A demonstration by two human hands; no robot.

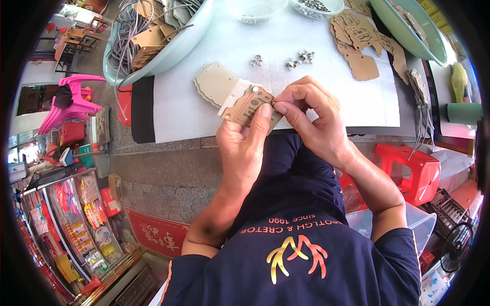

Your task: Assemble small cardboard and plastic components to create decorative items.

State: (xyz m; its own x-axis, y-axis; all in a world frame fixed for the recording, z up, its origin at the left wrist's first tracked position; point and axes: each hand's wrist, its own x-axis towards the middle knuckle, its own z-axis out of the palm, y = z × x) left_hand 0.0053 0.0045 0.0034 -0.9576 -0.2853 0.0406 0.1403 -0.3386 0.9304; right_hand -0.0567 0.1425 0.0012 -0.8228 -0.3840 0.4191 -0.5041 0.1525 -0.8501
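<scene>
My left hand [240, 148] holds a brown printed cardboard tag [244, 108] over the near edge of the white-covered table, its thumb pressed on the printed face. A round white stud [255, 88] shows near the tag's upper edge. At the tag's right corner, my right hand [319, 115] has thumb and forefinger pinched together; whatever is between them is too small to make out. Just beyond the held tag lies a stack of plain grey-brown cards [215, 84] with wavy edges and small holes. Small silvery metal fasteners [301, 60] sit in little heaps farther back.
A pale green basin [196, 38] of grey cords and cards stands at the back left, another basin [434, 48] at the back right. Two clear bowls [255, 19] stand at the far side. Loose brown tags [362, 64] lie to the right, with corded tags [419, 92] beyond.
</scene>
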